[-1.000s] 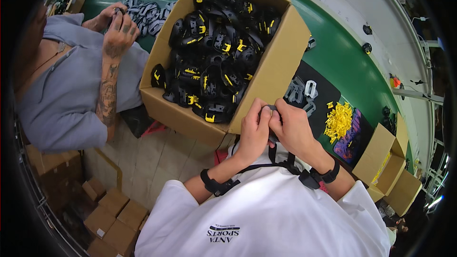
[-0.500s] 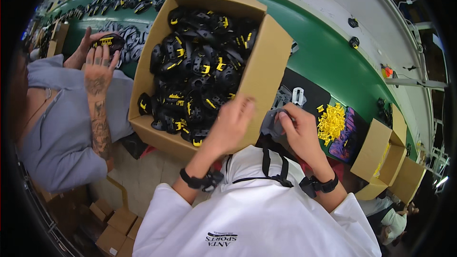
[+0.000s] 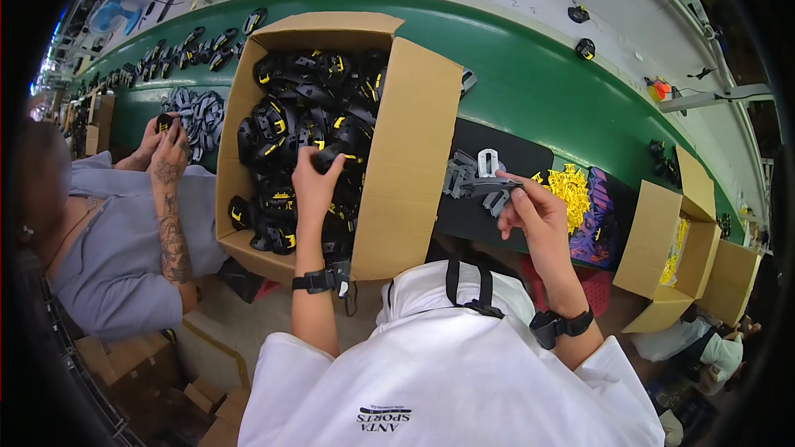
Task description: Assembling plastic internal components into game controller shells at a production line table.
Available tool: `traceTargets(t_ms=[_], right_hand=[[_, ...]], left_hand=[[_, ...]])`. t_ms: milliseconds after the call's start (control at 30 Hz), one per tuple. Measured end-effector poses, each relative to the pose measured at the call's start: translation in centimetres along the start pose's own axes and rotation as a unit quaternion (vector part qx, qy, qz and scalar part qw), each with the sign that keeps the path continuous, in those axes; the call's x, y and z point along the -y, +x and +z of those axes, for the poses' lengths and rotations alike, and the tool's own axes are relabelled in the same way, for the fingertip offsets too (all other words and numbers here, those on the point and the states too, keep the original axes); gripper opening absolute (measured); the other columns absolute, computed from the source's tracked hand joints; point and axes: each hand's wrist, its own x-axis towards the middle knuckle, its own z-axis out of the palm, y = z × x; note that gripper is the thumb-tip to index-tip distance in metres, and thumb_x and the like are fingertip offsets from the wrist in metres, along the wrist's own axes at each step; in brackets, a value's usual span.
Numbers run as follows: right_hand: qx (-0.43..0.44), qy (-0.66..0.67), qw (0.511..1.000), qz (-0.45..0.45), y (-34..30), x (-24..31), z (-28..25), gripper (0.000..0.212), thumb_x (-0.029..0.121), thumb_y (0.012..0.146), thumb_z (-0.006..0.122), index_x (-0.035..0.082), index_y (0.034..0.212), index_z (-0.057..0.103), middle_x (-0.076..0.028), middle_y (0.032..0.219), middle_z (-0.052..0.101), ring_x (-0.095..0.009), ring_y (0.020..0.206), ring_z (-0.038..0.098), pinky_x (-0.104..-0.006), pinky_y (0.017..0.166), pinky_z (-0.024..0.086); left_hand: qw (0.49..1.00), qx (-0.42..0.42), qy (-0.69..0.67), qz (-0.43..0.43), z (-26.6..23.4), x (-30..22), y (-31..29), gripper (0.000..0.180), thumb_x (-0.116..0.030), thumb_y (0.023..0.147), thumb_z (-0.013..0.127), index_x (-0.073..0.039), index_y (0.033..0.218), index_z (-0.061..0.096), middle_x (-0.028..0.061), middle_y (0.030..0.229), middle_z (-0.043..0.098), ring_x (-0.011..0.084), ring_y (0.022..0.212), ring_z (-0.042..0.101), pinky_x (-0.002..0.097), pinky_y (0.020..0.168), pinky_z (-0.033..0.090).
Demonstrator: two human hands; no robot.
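Note:
A tall cardboard box (image 3: 410,157) in front of me is heaped with black plastic shells (image 3: 269,120) that carry yellow clips. Inside it, my left hand (image 3: 315,186) is closed around one black shell (image 3: 336,154) at the top of the heap. To the right of the box, my right hand (image 3: 537,219) pinches a thin grey plastic piece (image 3: 489,186) between thumb and fingers, seen nearly edge-on. Just below it, loose grey plastic parts (image 3: 458,175) lie on a black mat (image 3: 476,139), among them a lighter upright one (image 3: 488,162).
Yellow clips (image 3: 568,190) are piled on the mat's right, beside a purple patterned pouch-like thing (image 3: 598,228). An open carton (image 3: 642,252) stands farther right. At left, a co-worker's hands (image 3: 168,149) hold a black part near grey pieces (image 3: 195,112) on the green bench (image 3: 522,66).
My left hand has gone left, from beside the box's right flap into the box, onto a black shell. My right hand still holds a grey piece, now turned edge-on. The view has shifted.

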Motion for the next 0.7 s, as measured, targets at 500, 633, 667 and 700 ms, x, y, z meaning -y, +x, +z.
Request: traceTargets(t_ms=[500,633,667,700], right_hand=[[0.147,0.117,0.976,-0.112,-3.9,5.7,-5.9,0.038,0.001,0.094,0.064,-0.002,0.130,0.054,-0.006,0.113,0.063,-0.015,0.103,0.063,-0.0309,0.093,0.053],[0.172,0.006,0.977,-0.123,-4.6,7.1,-8.9,0.037,0.003,0.092,0.067,-0.002,0.128,0.058,-0.005,0.113,0.062,-0.015,0.103,0.063,-0.0297,0.092,0.053],[0.165,0.005,0.978,-0.124,-4.7,7.5,-9.5,0.037,0.003,0.092,0.067,-0.002,0.128,0.058,-0.005,0.113,0.062,-0.015,0.103,0.063,-0.0297,0.092,0.053],[0.168,-0.037,0.973,-0.155,-4.8,7.8,-9.8,0.036,0.003,0.092,0.067,-0.002,0.127,0.059,-0.005,0.112,0.062,-0.015,0.103,0.063,-0.0294,0.091,0.052]], left_hand=[[0.690,0.111,-0.700,-0.143,1.6,-17.9,-14.0,0.039,-0.025,0.096,0.058,-0.001,0.127,0.061,0.0129,0.118,0.068,0.0244,0.113,0.063,0.0513,0.101,0.049],[0.749,0.240,-0.609,-0.099,3.1,-22.6,-16.5,0.049,-0.025,0.096,0.055,0.001,0.138,0.051,0.0201,0.126,0.062,0.0296,0.121,0.061,0.0536,0.103,0.051],[0.747,0.246,-0.610,-0.099,3.2,-24.2,-17.0,0.049,-0.025,0.096,0.055,0.001,0.138,0.051,0.0201,0.126,0.062,0.0296,0.121,0.061,0.0536,0.103,0.051],[0.759,0.272,-0.584,-0.098,3.3,-25.7,-17.7,0.050,-0.025,0.096,0.054,0.001,0.140,0.048,0.0197,0.129,0.060,0.0297,0.121,0.061,0.0530,0.102,0.052]])
